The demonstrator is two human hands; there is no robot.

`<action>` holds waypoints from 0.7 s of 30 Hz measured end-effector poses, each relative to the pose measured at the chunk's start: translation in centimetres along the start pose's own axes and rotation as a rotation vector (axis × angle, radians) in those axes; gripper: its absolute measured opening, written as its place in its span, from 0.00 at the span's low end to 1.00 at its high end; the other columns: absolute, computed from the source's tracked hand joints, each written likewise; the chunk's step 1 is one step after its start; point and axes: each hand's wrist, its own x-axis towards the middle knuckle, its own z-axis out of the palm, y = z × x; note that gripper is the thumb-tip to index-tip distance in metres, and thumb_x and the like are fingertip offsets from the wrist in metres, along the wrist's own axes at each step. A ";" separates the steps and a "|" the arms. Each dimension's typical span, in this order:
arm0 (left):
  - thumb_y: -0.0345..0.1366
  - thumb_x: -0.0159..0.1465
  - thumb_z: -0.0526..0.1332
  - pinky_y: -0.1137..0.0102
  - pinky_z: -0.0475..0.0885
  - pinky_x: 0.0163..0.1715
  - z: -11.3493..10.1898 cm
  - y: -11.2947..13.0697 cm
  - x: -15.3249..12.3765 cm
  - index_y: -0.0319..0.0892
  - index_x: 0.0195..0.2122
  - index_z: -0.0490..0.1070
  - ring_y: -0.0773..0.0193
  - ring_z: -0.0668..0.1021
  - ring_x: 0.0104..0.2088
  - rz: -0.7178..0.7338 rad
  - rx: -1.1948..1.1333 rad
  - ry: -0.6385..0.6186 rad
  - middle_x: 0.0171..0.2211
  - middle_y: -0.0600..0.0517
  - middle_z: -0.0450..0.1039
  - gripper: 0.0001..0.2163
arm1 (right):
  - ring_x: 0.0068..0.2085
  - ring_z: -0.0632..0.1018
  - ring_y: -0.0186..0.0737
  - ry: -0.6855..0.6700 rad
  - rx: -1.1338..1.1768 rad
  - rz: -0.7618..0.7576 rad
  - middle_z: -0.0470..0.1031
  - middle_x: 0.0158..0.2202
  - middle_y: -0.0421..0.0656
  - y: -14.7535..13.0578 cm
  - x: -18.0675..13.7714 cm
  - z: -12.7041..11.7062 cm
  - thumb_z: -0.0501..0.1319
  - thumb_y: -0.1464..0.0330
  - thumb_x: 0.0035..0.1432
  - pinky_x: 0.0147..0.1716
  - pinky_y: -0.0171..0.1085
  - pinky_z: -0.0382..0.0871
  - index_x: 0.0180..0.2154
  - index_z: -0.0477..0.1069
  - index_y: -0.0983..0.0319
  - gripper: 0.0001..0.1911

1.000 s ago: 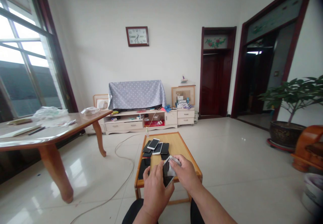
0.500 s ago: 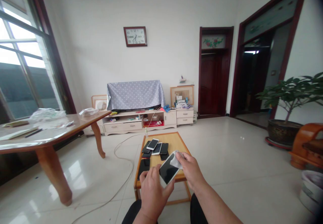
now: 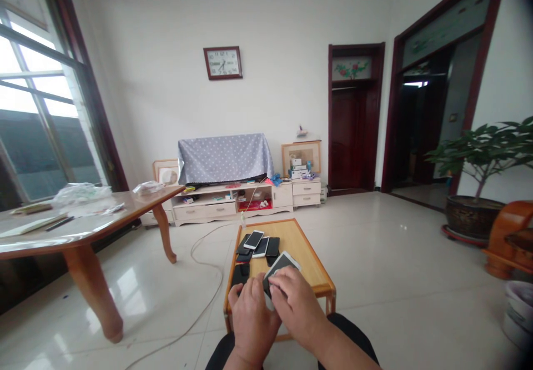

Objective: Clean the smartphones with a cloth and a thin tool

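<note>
My left hand (image 3: pixel 253 313) grips the lower left end of a white-edged smartphone (image 3: pixel 286 260) with a dark screen, held tilted above the near part of a small wooden table (image 3: pixel 306 250). Across the lower part of the screen bends my right hand (image 3: pixel 298 299), its fingers closed and pressed to the glass. The white cloth in that hand is almost wholly hidden under the fingers. Beyond the hands, several phones lie in an overlapping pile, with a white one (image 3: pixel 254 240) on top. A black phone (image 3: pixel 240 273) lies at the table's left edge.
A small clear bottle (image 3: pixel 243 219) stands at the table's far left corner. To the left is a larger table (image 3: pixel 141 206) bearing plastic bags (image 3: pixel 83 195). A cable (image 3: pixel 208 259) runs over the floor. A potted plant (image 3: pixel 474 211) and a bucket (image 3: pixel 518 314) are at right.
My right hand has moved from the phone's upper right corner down and left over its screen. The cloth, plainly visible before, is now mostly covered. My left hand keeps its hold.
</note>
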 end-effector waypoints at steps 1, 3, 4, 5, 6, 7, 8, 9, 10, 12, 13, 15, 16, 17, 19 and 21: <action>0.33 0.62 0.59 0.54 0.64 0.51 0.0 -0.1 -0.1 0.42 0.51 0.69 0.53 0.80 0.40 -0.003 0.005 0.003 0.39 0.47 0.78 0.15 | 0.45 0.75 0.43 -0.026 0.016 -0.023 0.75 0.41 0.45 -0.1 0.0 0.1 0.56 0.75 0.63 0.46 0.39 0.69 0.41 0.77 0.57 0.14; 0.37 0.61 0.61 0.53 0.64 0.52 0.1 -0.3 -0.3 0.41 0.51 0.68 0.53 0.80 0.40 -0.005 0.008 0.005 0.39 0.47 0.78 0.17 | 0.44 0.76 0.43 -0.003 0.026 -0.001 0.76 0.40 0.44 0.4 0.4 0.0 0.56 0.76 0.62 0.45 0.39 0.69 0.41 0.77 0.56 0.14; 0.40 0.61 0.63 0.52 0.64 0.52 0.1 -0.4 -0.4 0.40 0.52 0.68 0.52 0.80 0.40 -0.003 0.007 0.007 0.39 0.46 0.78 0.19 | 0.44 0.76 0.43 0.037 0.016 0.040 0.76 0.40 0.44 0.9 0.8 -0.2 0.56 0.76 0.62 0.45 0.39 0.69 0.41 0.76 0.56 0.13; 0.43 0.60 0.65 0.52 0.63 0.53 0.2 -0.5 -0.5 0.40 0.52 0.68 0.51 0.80 0.41 0.002 0.006 0.011 0.39 0.46 0.78 0.21 | 0.43 0.76 0.43 0.083 -0.004 0.092 0.76 0.40 0.44 1.4 1.3 -0.4 0.58 0.75 0.61 0.44 0.39 0.69 0.41 0.76 0.57 0.12; 0.45 0.59 0.65 0.51 0.63 0.54 0.3 -0.5 -0.6 0.40 0.52 0.68 0.51 0.80 0.41 0.009 0.005 0.014 0.40 0.46 0.78 0.23 | 0.43 0.76 0.43 0.127 -0.033 0.145 0.76 0.39 0.43 1.9 1.7 -0.5 0.59 0.74 0.60 0.44 0.39 0.68 0.40 0.75 0.57 0.10; 0.46 0.59 0.66 0.51 0.63 0.54 0.4 -0.6 -0.7 0.40 0.52 0.68 0.51 0.80 0.42 0.016 0.006 0.016 0.41 0.45 0.78 0.24 | 0.43 0.75 0.44 0.160 -0.067 0.192 0.75 0.39 0.43 2.2 2.0 -0.6 0.60 0.73 0.59 0.43 0.39 0.68 0.38 0.75 0.57 0.07; 0.47 0.59 0.65 0.51 0.63 0.54 0.4 -0.6 -0.8 0.40 0.53 0.67 0.51 0.80 0.42 0.021 0.006 0.018 0.41 0.45 0.78 0.24 | 0.42 0.75 0.44 0.178 -0.101 0.226 0.75 0.38 0.43 2.3 2.1 -0.6 0.61 0.72 0.59 0.42 0.38 0.67 0.36 0.74 0.57 0.05; 0.47 0.59 0.65 0.51 0.63 0.54 0.5 -0.6 -0.8 0.40 0.53 0.68 0.51 0.80 0.42 0.023 0.007 0.018 0.41 0.45 0.78 0.24 | 0.42 0.75 0.44 0.178 -0.130 0.242 0.74 0.38 0.43 2.3 2.1 -0.4 0.62 0.71 0.59 0.41 0.38 0.67 0.34 0.74 0.57 0.03; 0.46 0.59 0.65 0.51 0.63 0.54 0.5 -0.6 -0.8 0.40 0.53 0.68 0.51 0.80 0.42 0.023 0.006 0.016 0.41 0.45 0.78 0.23 | 0.41 0.75 0.44 0.164 -0.152 0.243 0.74 0.37 0.42 2.1 1.8 -0.2 0.63 0.70 0.59 0.40 0.38 0.66 0.32 0.74 0.57 0.03; 0.42 0.61 0.64 0.52 0.63 0.53 0.4 -0.5 -0.8 0.41 0.52 0.68 0.52 0.80 0.41 0.020 0.002 0.019 0.40 0.46 0.78 0.20 | 0.41 0.74 0.43 0.116 -0.169 0.211 0.74 0.35 0.41 1.3 1.2 0.5 0.63 0.70 0.59 0.40 0.37 0.65 0.31 0.74 0.56 0.04; 0.40 0.61 0.63 0.52 0.63 0.53 0.4 -0.4 -0.8 0.42 0.52 0.68 0.53 0.80 0.40 0.021 0.000 0.022 0.39 0.47 0.78 0.18 | 0.41 0.74 0.43 0.093 -0.170 0.186 0.74 0.35 0.41 1.0 1.0 0.8 0.64 0.71 0.58 0.40 0.37 0.64 0.31 0.73 0.56 0.05; 0.38 0.61 0.62 0.52 0.63 0.53 0.2 -0.3 -0.7 0.43 0.51 0.69 0.53 0.80 0.40 0.025 -0.004 0.025 0.38 0.47 0.78 0.17 | 0.41 0.74 0.43 0.079 -0.177 0.162 0.74 0.35 0.41 0.7 1.0 0.9 0.64 0.71 0.58 0.41 0.37 0.64 0.31 0.73 0.56 0.05; 0.40 0.61 0.63 0.52 0.63 0.53 0.2 -0.3 -0.7 0.42 0.51 0.69 0.53 0.80 0.40 0.028 -0.005 0.028 0.38 0.47 0.78 0.17 | 0.42 0.74 0.43 0.090 -0.185 0.171 0.74 0.35 0.41 0.9 1.2 0.6 0.64 0.71 0.59 0.41 0.37 0.64 0.31 0.73 0.56 0.04; 0.42 0.61 0.63 0.51 0.63 0.53 0.2 -0.3 -0.7 0.42 0.51 0.68 0.53 0.80 0.40 0.031 -0.004 0.032 0.39 0.46 0.78 0.19 | 0.42 0.74 0.43 0.111 -0.197 0.191 0.74 0.35 0.41 1.1 1.7 0.3 0.64 0.70 0.59 0.41 0.37 0.63 0.32 0.73 0.56 0.04; 0.46 0.60 0.65 0.50 0.62 0.54 0.2 -0.4 -0.7 0.41 0.52 0.68 0.52 0.80 0.40 0.035 -0.001 0.037 0.40 0.45 0.78 0.22 | 0.41 0.74 0.43 0.159 -0.225 0.247 0.74 0.35 0.42 1.9 2.5 -0.4 0.63 0.69 0.60 0.40 0.37 0.63 0.32 0.74 0.57 0.03; 0.47 0.60 0.65 0.50 0.62 0.54 0.2 -0.4 -0.8 0.41 0.53 0.67 0.51 0.80 0.41 0.033 0.003 0.038 0.40 0.45 0.78 0.23 | 0.41 0.74 0.43 0.180 -0.240 0.276 0.74 0.35 0.42 2.2 2.9 -0.6 0.63 0.68 0.60 0.41 0.37 0.63 0.32 0.73 0.57 0.04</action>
